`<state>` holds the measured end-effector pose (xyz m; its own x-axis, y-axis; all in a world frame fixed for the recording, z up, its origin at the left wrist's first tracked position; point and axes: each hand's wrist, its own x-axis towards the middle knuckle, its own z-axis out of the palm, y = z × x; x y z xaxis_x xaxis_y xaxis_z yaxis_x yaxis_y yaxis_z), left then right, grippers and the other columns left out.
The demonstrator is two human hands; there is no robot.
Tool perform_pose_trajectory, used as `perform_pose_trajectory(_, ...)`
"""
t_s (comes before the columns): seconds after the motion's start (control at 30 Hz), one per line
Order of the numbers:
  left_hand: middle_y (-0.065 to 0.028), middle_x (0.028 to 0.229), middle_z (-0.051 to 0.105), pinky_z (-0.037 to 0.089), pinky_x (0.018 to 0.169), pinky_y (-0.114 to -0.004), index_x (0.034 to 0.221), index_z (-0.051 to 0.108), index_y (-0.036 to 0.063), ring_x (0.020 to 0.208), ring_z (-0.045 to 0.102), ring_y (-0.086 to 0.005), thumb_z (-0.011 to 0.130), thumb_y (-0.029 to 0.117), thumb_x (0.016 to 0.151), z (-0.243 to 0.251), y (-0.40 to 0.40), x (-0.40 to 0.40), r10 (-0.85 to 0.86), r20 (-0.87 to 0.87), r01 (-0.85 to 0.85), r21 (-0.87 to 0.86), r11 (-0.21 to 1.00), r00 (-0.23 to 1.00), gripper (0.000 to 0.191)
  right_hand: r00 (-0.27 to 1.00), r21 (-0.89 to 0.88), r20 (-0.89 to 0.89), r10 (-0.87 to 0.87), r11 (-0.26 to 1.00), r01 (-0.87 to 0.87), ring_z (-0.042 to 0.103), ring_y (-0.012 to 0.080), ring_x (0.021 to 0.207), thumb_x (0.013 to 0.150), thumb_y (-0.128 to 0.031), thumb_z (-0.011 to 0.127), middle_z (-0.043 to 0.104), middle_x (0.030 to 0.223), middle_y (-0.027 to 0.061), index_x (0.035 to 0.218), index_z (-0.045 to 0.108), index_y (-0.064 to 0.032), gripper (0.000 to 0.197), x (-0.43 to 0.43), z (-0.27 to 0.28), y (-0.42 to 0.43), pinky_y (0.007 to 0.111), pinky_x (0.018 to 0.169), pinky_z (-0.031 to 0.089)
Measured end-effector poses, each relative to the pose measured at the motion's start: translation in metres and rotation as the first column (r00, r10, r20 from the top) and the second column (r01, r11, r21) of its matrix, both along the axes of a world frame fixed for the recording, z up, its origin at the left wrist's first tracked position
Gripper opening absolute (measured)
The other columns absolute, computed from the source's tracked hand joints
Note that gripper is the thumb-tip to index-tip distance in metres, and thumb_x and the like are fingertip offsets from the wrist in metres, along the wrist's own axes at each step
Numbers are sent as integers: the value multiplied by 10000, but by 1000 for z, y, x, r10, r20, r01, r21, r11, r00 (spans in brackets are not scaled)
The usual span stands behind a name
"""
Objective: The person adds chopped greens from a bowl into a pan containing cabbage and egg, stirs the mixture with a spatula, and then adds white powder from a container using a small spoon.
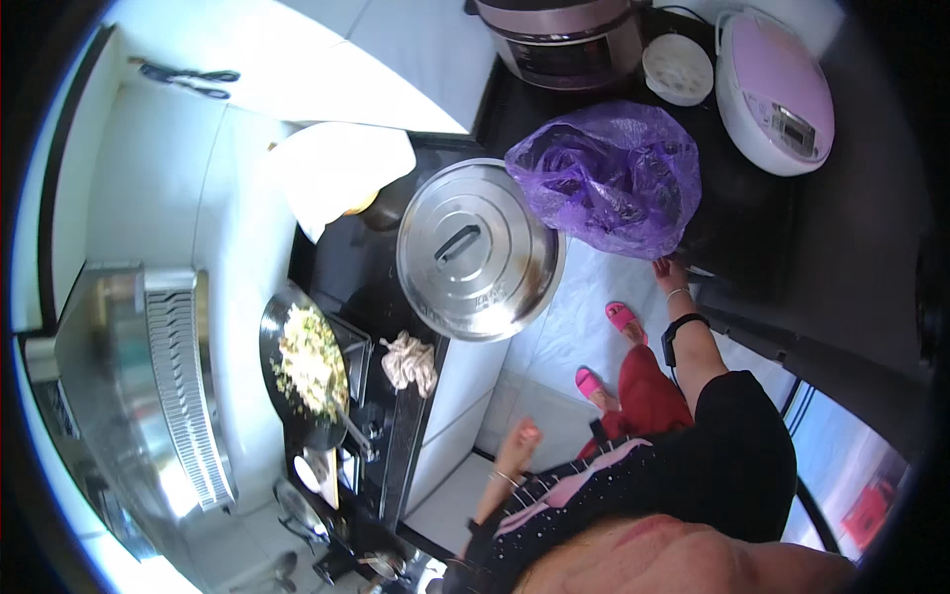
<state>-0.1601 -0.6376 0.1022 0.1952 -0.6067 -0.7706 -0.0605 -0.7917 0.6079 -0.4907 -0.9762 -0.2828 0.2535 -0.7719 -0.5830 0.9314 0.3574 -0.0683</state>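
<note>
My left hand (522,439), with a bracelet at its wrist, is in front of my body, its fingers curled and nothing visible in them. My right hand (669,273) reaches to the lower edge of a translucent purple plastic bag (612,182); its fingertips are partly hidden, so a grip cannot be told. A black band is on that forearm. The bag overlaps the rim of a large round metal lid (481,249) with a black handle. Left of the lid, a dark wok (315,438) holds chopped food (310,364), with a metal utensil (355,429) resting in it.
A crumpled cloth (410,364) lies near the stove's front edge. A pink rice cooker (787,96), a white bowl (677,70) and a larger cooker (564,44) stand on the dark counter (749,215). A range hood (133,386) is at the left. Pans stand at lower left.
</note>
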Motion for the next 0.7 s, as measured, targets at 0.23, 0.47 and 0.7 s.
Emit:
perform_pose_trajectory(0.23, -120, 961, 578, 443, 755, -288, 1175, 430, 29, 893, 557, -183, 579, 294, 801, -124, 60, -46, -261, -16, 261, -11, 965, 965, 482, 915, 229, -228, -331, 895, 381, 500, 148, 676, 725, -25, 529, 495, 668, 6, 805, 529, -113, 119, 45, 27, -41, 349, 753, 442)
perform_pose_trajectory(0.47, -119, 1016, 558, 455, 747, -271, 1186, 422, 34, 911, 560, -171, 560, 235, 819, -125, 52, -13, -99, 106, 97, 30, 995, 989, 441, 881, 217, -278, -383, 868, 446, 505, 153, 709, 689, 39, 490, 511, 698, 10, 823, 537, -111, 206, 57, -18, -52, 388, 800, 433)
perform_pose_trajectory(0.7, -110, 996, 570, 463, 706, -269, 1172, 440, 34, 878, 572, -171, 586, 244, 797, -131, 76, 9, -146, 203, 130, 89, 988, 968, 453, 903, 152, -351, -248, 936, 316, 527, 175, 927, 748, 10, 439, 557, 990, 13, 1016, 502, -110, 300, 38, -75, -14, 419, 857, 412)
